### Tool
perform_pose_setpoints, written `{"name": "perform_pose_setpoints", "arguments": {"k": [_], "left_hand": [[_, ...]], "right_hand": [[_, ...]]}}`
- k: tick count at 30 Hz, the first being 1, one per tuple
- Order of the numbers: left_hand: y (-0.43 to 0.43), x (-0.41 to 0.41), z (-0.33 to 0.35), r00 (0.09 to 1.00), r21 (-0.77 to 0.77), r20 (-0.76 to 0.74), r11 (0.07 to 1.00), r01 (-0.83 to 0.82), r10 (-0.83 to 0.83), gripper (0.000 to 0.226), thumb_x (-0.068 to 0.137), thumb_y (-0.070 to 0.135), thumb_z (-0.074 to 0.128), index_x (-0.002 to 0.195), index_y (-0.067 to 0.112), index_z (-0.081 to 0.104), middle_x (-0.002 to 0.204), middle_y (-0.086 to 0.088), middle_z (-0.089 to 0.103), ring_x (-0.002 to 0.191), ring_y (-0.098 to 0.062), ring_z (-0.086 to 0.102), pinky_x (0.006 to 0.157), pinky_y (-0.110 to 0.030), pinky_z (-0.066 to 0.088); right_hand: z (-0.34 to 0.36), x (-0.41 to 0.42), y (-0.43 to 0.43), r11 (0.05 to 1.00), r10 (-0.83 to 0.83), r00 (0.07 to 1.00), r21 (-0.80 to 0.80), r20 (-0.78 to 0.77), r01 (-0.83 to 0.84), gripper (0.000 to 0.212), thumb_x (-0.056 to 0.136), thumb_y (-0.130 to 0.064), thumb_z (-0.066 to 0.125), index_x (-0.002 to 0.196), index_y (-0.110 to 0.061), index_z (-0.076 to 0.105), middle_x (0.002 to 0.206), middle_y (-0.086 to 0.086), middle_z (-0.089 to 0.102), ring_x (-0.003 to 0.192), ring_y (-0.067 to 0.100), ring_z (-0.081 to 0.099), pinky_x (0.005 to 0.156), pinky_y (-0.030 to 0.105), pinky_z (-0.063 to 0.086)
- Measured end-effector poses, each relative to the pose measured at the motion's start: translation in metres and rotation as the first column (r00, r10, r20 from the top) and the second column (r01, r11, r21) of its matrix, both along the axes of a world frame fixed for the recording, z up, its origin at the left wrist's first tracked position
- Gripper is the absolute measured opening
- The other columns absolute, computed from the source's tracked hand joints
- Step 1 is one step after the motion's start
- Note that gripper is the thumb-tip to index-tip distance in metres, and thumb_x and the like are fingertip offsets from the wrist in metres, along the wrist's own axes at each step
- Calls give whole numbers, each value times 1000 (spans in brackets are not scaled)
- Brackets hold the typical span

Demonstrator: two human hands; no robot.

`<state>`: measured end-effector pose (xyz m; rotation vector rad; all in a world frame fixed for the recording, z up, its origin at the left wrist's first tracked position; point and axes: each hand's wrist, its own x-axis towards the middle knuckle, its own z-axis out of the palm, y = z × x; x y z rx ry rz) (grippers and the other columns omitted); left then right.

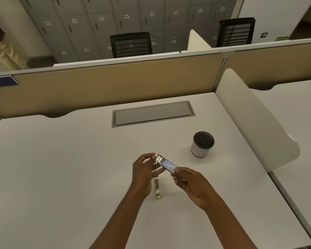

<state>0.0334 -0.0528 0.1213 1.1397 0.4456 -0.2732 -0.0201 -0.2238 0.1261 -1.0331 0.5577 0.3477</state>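
My right hand (pixel 190 184) pinches the near end of a small blue and white box (pixel 168 165), held just above the white desk (pixel 61 168). A shiny silver strip of staples (pixel 159 158) sticks out of the box's far end. My left hand (pixel 144 174) curls its fingers around that end, thumb and fingertips at the staples. A metal stapler with a yellow tip (pixel 157 188) lies on the desk under and between my hands, partly hidden by my left hand.
A white cup with a dark inside (pixel 203 145) stands on the desk to the right of my hands. A grey cable hatch (pixel 153 114) is set into the desk further back. A white divider (pixel 255 119) bounds the right side and a tan partition (pixel 115 83) the back.
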Motion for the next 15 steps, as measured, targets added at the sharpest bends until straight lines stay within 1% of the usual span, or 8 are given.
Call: {"name": "perform_pose_setpoints", "arguments": {"k": [4, 8, 11, 15], "left_hand": [[-1, -1, -8, 1000, 19, 12, 1000, 6, -6, 11, 97, 6, 70, 103, 1, 76, 104, -21, 79, 96, -35, 79, 76, -35, 65], [-3, -1, -15, 1000, 23, 16, 1000, 0, -1, 10, 93, 5, 73, 99, 4, 81, 98, -15, 82, 93, -26, 79, 82, -30, 63], [-5, -1, -18, 999, 24, 12, 999, 36, -36, 11, 92, 7, 75, 100, 5, 82, 100, -15, 83, 96, -26, 79, 84, -29, 62], [-7, -3, -19, 995, 60, 29, 994, 96, -98, 12, 95, 12, 73, 100, 8, 83, 102, -14, 83, 100, -28, 79, 87, -30, 62]], "right_hand": [[0, 3, 0, 1000, -22, 1000, -4, 16, 22, 17, 95, -6, 66, 105, 4, 73, 92, 18, 74, 80, 20, 67, 74, 25, 62], [1, 4, 0, 1000, -11, 999, -24, 33, 12, 15, 94, -8, 67, 104, 0, 74, 92, 17, 75, 81, 21, 68, 78, 27, 62], [0, 6, 0, 999, -12, 1000, -46, 27, 13, 13, 94, -7, 67, 103, -2, 75, 91, 17, 77, 80, 21, 69, 77, 27, 63], [-2, 7, 0, 998, -19, 1000, -65, 21, 21, 12, 94, -7, 67, 102, -4, 75, 89, 15, 78, 78, 20, 70, 77, 28, 62]]}}
